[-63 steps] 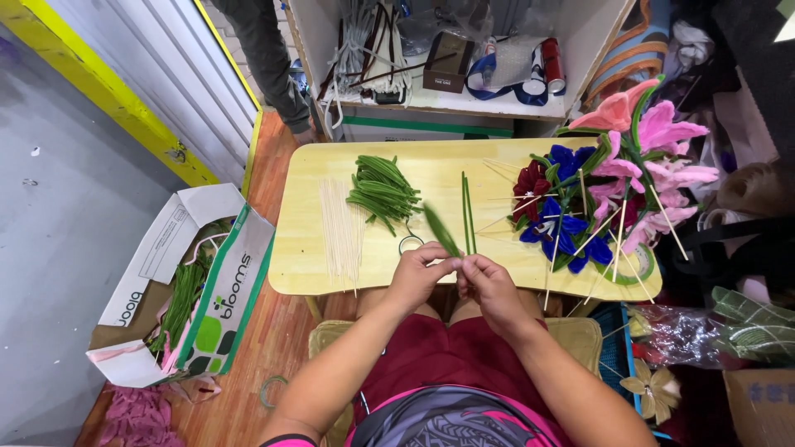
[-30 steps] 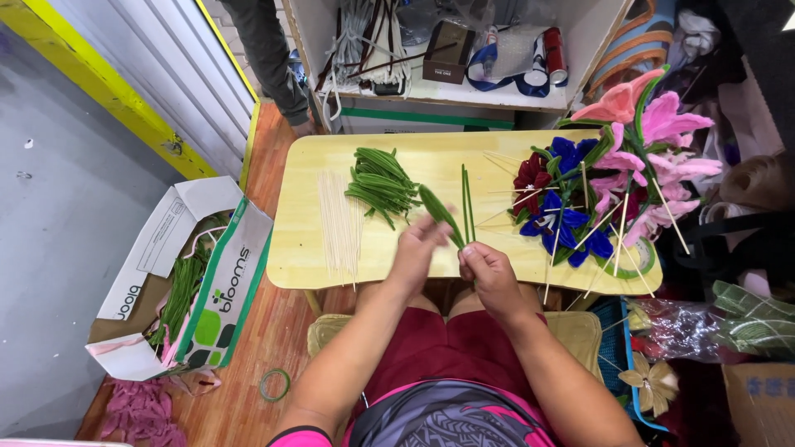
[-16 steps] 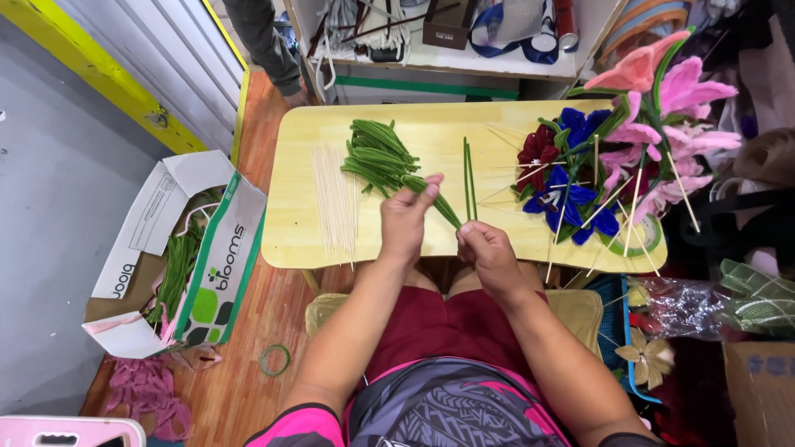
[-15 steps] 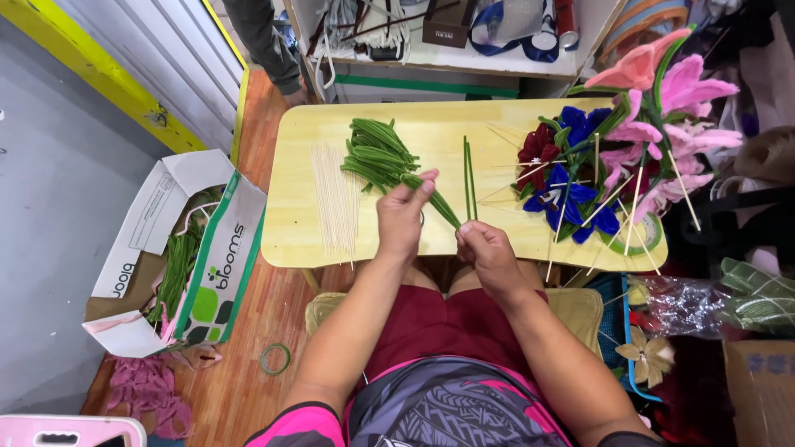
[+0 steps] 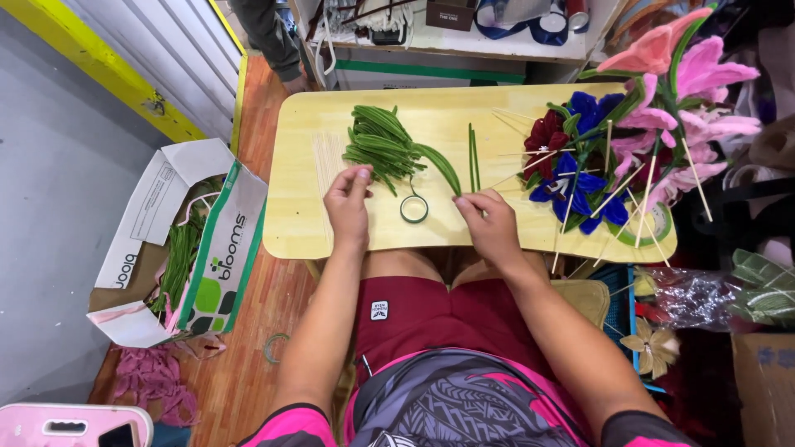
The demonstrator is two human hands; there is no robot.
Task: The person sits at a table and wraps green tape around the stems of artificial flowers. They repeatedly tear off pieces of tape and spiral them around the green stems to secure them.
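Both hands had parted since the earlier frames and come down onto the tabletop, beside the tape ring.

With the green tape ring (image 5: 414, 209) as the mark: the left hand (image 5: 349, 205) lay just left of it, fingers loosely curled and seemingly empty, fingertips touching the near edge of the green stem pile (image 5: 383, 149) beyond the ring. The right hand (image 5: 490, 228) rested just right of it, its grip pinched on what looked like a thin wooden stick (image 5: 507, 177), though the view was too small to be sure. One long green stem (image 5: 440, 168) ran just beyond the ring, and the flower bunch (image 5: 617, 141) lay further right on the tabletop (image 5: 306, 223). Judged from this, picking materials was the step in hand; the next move would call for drawing one stem clear of the pile.
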